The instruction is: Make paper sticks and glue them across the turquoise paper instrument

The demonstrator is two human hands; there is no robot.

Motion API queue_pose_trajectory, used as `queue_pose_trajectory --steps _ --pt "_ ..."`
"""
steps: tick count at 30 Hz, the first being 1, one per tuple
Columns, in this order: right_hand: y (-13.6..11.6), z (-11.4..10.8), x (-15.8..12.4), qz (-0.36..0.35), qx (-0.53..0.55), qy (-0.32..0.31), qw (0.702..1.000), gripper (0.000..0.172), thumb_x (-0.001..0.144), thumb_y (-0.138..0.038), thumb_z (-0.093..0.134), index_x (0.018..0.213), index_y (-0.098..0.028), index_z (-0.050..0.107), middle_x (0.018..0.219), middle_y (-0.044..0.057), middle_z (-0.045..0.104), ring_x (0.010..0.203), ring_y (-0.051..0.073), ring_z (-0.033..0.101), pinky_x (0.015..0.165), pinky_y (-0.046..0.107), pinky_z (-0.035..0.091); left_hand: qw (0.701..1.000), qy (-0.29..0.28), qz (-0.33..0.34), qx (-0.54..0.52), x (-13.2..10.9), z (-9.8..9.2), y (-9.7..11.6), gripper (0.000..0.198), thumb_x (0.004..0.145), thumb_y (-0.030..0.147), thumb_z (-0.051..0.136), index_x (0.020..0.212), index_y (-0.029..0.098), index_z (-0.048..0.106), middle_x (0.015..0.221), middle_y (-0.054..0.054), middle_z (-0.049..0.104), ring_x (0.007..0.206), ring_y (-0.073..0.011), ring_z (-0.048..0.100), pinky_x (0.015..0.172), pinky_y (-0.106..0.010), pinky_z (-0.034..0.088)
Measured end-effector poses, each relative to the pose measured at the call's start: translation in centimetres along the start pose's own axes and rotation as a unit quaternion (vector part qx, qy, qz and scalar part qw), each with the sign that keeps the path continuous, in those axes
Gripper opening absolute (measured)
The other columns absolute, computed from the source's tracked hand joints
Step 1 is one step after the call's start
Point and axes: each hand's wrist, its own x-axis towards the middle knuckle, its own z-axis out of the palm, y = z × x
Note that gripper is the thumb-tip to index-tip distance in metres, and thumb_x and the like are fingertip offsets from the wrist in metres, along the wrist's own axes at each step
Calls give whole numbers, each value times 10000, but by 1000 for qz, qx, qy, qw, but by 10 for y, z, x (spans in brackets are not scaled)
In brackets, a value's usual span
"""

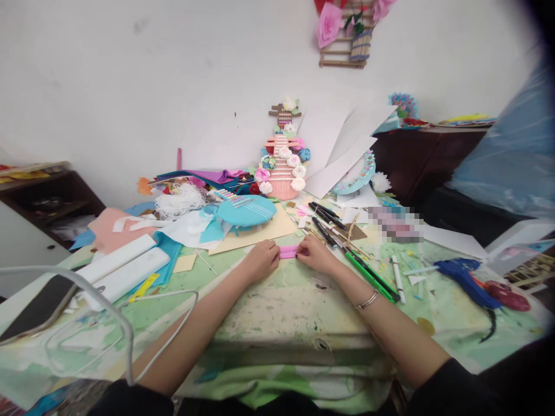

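A folded pink paper strip [288,252] lies on the tablecloth between my two hands. My left hand [264,261] has its fingers closed on the strip's left end. The right end is pinched in the fingers of my right hand [315,254], which has a silver bracelet at its wrist. Just beyond the strip is a cream card sheet [284,227], partly under a blue paper lute shape [246,212]. Black pens [323,231] lie close to my right hand.
A pink pipa-shaped craft [284,184] with paper flowers leans against the wall. At right are a white marker [398,280], a green-edged tool [368,276] and a blue glue gun [466,280]. White rolls [125,277] and a looping white cable [125,326] occupy the left.
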Motion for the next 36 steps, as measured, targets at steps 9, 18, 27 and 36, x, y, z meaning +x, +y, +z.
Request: queue_pose_trajectory --steps 9,18,27,36 --pt "4 8 2 47 -4 7 999 65 711 -140 578 649 -145 600 723 48 573 761 168 492 713 271 357 981 -15 -171 -86 5 2 1 63 721 216 529 684 182 567 743 -36 593 763 -192 518 706 -321 373" --pt "7 6 2 26 29 12 999 146 698 -47 574 757 -154 654 746 24 588 745 144 514 701 247 370 973 -4 -187 -135 4 0 1 167 679 175 543 779 215 670 730 8 631 734 -156 539 670 -273 378" --pt "5 -1 0 -33 15 7 999 236 703 -47 585 762 -203 751 781 60 598 829 191 509 778 303 366 987 20 -129 -90 0 -2 8 247 711 163 533 775 276 743 815 -46 667 871 -229 505 770 -380 309" --pt "17 -1 2 -19 -2 13 1000 111 709 -167 682 765 -221 762 813 60 603 841 193 505 772 307 388 991 -4 -97 -93 1 -5 -2 172 757 309 594 820 262 747 849 -53 681 874 -223 492 791 -368 319"
